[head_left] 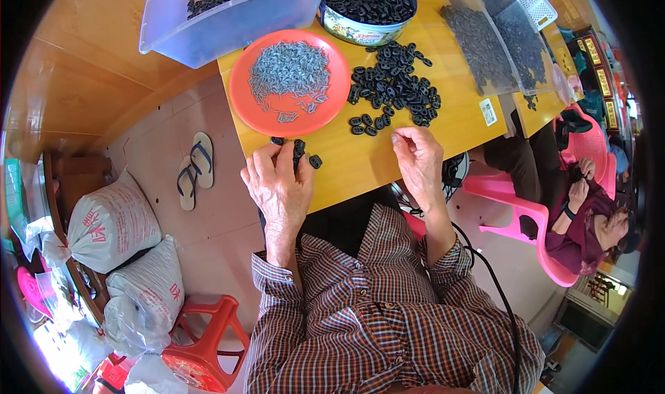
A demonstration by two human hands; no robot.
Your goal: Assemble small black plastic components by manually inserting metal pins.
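On the yellow table's near edge my left hand [276, 179] is closed, its thumb and fingers around a small black oval two-holed piece [299, 149]. A loose black piece [315, 162] lies beside the thumb. My right hand [420, 160] is above the table edge, thumb and forefinger pinched together; anything between them is too small to make out. Ahead of it lies a short row of black pieces [369, 124], and behind that a larger heap [395, 82]. An orange-red plate [242, 110] holds many short, thin grey pieces [287, 68], like pins or springs.
At the back stand a clear plastic bin [215, 37] and a round tub [364, 32], both with black pieces. Another clear bin [509, 75] is to the right. Flip-flops [196, 169], white sacks [114, 221] and a red stool [208, 345] are left. Another person [578, 217] sits right.
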